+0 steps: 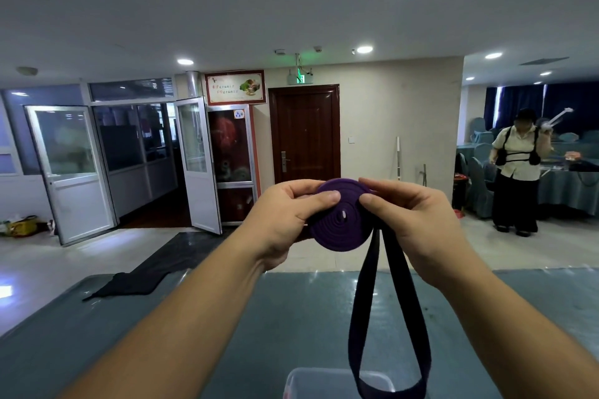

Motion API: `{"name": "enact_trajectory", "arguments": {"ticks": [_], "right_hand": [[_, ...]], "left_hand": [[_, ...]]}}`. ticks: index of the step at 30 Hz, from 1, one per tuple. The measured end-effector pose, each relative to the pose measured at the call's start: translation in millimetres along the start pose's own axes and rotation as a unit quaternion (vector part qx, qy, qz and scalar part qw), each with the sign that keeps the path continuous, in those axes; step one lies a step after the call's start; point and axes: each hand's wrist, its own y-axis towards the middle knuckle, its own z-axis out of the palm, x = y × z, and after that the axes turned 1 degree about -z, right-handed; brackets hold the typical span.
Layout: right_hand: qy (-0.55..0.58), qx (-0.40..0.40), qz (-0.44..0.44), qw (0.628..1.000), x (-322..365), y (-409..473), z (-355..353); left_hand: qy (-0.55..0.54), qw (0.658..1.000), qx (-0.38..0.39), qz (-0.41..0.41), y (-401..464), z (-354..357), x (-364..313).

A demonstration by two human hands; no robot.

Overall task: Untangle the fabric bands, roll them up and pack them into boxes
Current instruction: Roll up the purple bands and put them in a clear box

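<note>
Below, clear box (337, 381) under dangling purple band (340, 220)

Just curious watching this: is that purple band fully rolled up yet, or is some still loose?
Partly rolled. The purple band forms a coil held between both hands, but a long loop still hangs down toward the clear box.

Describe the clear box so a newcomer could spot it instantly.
Start at the blue table across the bottom of the view, then follow the purple band down from the two hands to its hanging loop. The box sits at the bottom edge behind that loop: the only pale, see-through container there.
</note>
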Motion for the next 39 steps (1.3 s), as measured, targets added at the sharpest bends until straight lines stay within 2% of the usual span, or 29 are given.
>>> {"name": "enact_trajectory", "arguments": {"ticks": [3,5,10,17,22,29,36,39], "right_hand": [[0.029,-0.039,0.004,0.999,-2.6,-5.5,1.7],[0.042,-0.048,0.012,0.998,-1.6,-6.5,0.3],[0.029,-0.017,0.018,0.999,2.0,-9.5,0.7],[0.088,-0.025,0.034,0.995,1.3,-12.7,2.7],[0.044,0.018,0.05,0.998,1.7,-11.2,-2.1],[0.066,-0.008,0.024,0.997,2.9,-11.7,-0.1],[0.013,0.04,0.053,0.998,1.1,-11.3,-5.0],[0.021,0.019,0.049,0.998,-1.5,-12.1,-2.9]], "left_hand": [[-0.048,0.998,-0.036,-0.004,0.0,6.4,7.5],[-0.041,0.999,-0.035,-0.009,-1.7,6.9,7.6],[0.042,0.998,0.036,-0.029,-3.8,-1.4,-0.1],[-0.043,0.999,0.007,-0.019,-6.7,3.0,12.0],[0.064,0.997,0.027,-0.028,-7.1,-2.7,-0.1],[-0.074,0.997,-0.022,-0.027,-4.9,6.5,7.2],[0.107,0.993,0.036,0.028,-6.9,-4.7,-3.7],[0.077,0.995,0.015,0.055,-7.6,-1.9,-0.2]]}}
